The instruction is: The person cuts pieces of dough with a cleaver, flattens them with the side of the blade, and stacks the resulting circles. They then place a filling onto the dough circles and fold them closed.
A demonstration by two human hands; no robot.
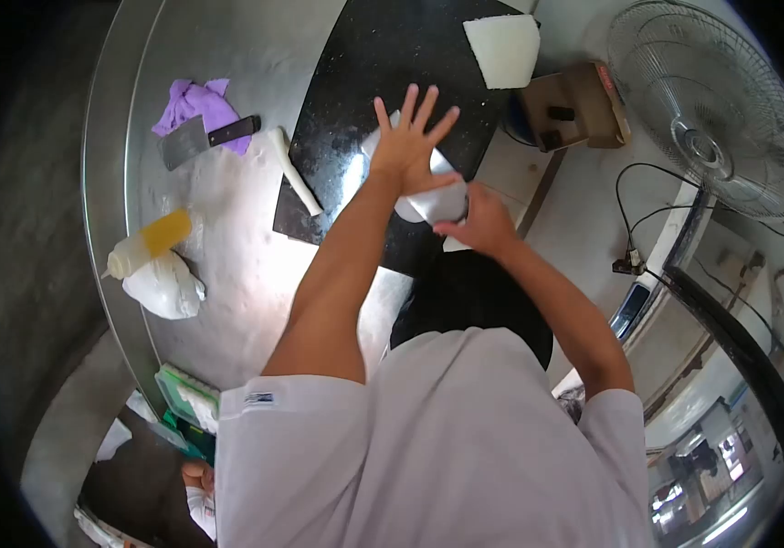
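My left hand [405,151] lies palm down with its fingers spread over a shiny silver-coloured metal piece [433,203] on the black work slab [383,50]. My right hand [485,219] closes around the near right edge of that metal piece, thumb and fingers bent. The palm and wrist cover much of the metal, so its full shape and whatever lies under it are hidden. Left of my forearm, a white strip like dough [299,173] rests across the slab's edge. At the slab's far right corner is a pale flat block [504,52].
A cleaver [186,143] lies on a purple cloth [218,108] on the steel table [236,205]. Nearby are a yellow squeeze bottle [159,239] and a white bag [168,288]. Right stand a cardboard box [602,100] and a fan [702,137]. Another person's hand [197,475] shows bottom left.
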